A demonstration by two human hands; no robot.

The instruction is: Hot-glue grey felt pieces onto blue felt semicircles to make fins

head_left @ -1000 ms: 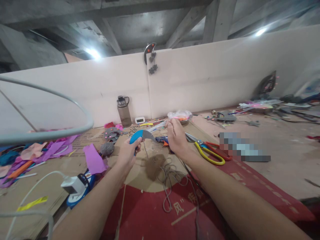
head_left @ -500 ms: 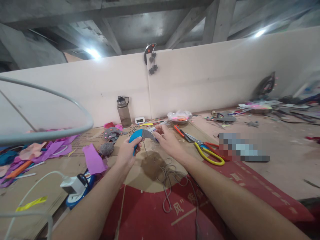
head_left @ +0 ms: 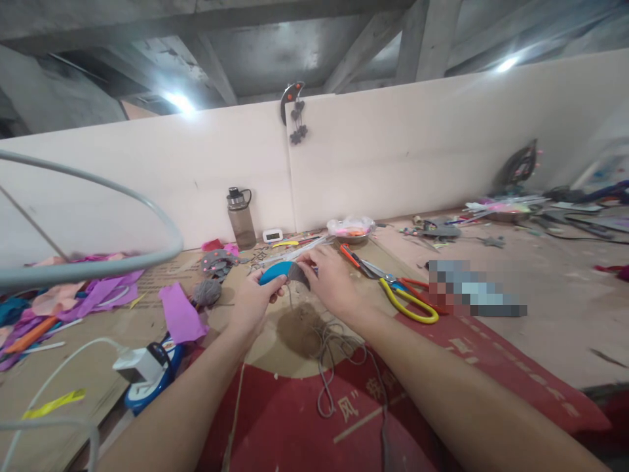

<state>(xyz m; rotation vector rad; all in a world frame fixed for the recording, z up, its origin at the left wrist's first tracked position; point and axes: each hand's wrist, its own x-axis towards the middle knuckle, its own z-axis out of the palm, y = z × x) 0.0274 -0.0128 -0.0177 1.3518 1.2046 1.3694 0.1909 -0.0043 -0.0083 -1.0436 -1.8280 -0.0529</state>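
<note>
A blue crescent (head_left: 276,271) is held up between both hands over the cardboard. Grey yarn is wound around its right part. My left hand (head_left: 253,298) grips the blue end, thumb on the near face. At the grey-wound end, the fingers of my right hand (head_left: 334,278) are pinched together and cover the tip; whether they also hold a loose strand is hidden. Below, a tangle of loose grey yarn (head_left: 339,351) lies on the cardboard, and one strand trails toward the near edge.
Yellow-handled scissors (head_left: 410,305) and an orange-handled tool (head_left: 351,259) lie right of my right hand. A bottle (head_left: 242,219), a small clock (head_left: 272,235) and a bowl (head_left: 352,231) stand along the wall. Left are purple felt (head_left: 181,314), a yarn ball (head_left: 207,292) and a charger (head_left: 140,366).
My right hand has moved slightly and now covers more of the crescent's grey end. The crescent has tilted, its blue end less visible below my left hand.
</note>
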